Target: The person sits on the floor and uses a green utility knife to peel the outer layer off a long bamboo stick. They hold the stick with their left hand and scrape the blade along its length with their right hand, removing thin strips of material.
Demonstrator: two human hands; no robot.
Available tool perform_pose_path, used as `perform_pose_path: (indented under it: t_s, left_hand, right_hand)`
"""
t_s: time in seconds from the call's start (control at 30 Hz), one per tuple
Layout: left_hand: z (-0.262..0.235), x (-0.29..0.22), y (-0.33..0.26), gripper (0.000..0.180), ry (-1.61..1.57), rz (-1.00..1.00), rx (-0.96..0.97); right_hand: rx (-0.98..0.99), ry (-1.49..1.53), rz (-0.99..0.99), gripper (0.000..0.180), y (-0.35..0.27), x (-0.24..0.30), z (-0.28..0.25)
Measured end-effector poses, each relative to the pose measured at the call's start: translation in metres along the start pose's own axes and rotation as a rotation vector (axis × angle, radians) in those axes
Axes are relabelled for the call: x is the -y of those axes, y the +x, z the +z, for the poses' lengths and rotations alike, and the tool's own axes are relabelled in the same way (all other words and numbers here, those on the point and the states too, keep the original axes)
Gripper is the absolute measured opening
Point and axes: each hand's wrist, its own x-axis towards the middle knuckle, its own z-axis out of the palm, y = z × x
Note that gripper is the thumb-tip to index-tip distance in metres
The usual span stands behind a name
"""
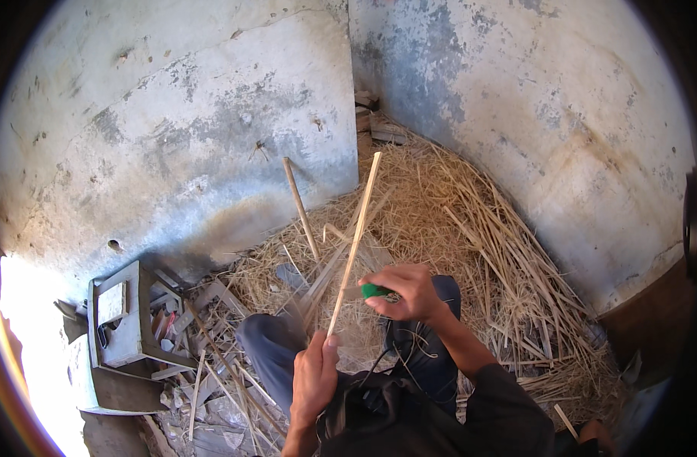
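Observation:
My left hand (314, 375) is closed around the lower end of a long, pale bamboo strip (360, 217), which slants up and away from me. In my right hand (411, 293) is a knife with a green handle (374, 290). Its blade (353, 292) points left and meets the strip a little above my left hand; how deep the edge sits in it I cannot tell. My knees (272, 346) are bent on either side of the work.
Shavings (424, 179) heap up ahead, with many split strips (508, 251) along the right wall. A stick (301, 206) leans near the left wall (211, 114). To the left, a worn wooden stool (131, 346) lies among scraps. Part of another person (594, 436) shows at lower right.

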Motion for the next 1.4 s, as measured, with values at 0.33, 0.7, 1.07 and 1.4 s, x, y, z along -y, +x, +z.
perform_pose_path:
  t_s: [0.33, 0.7, 1.07, 1.4]
  left_hand:
    - [0.006, -0.011, 0.003, 0.016, 0.194, 0.126, -0.069]
    - [0.006, -0.014, 0.001, 0.019, 0.176, 0.141, -0.148]
    - [0.008, -0.024, 0.007, 0.019, 0.132, 0.173, -0.161]
    - [0.007, -0.027, 0.007, 0.022, 0.097, 0.152, -0.129]
  right_hand:
    - [0.051, -0.056, -0.013, 0.031, 0.001, 0.023, 0.0]
    - [-0.153, -0.088, 0.142, 0.029, 0.011, 0.001, -0.02]
    - [0.023, -0.034, -0.07, 0.032, -0.006, 0.02, 0.003]
    - [-0.023, -0.123, -0.113, 0.033, 0.001, 0.02, -0.004]
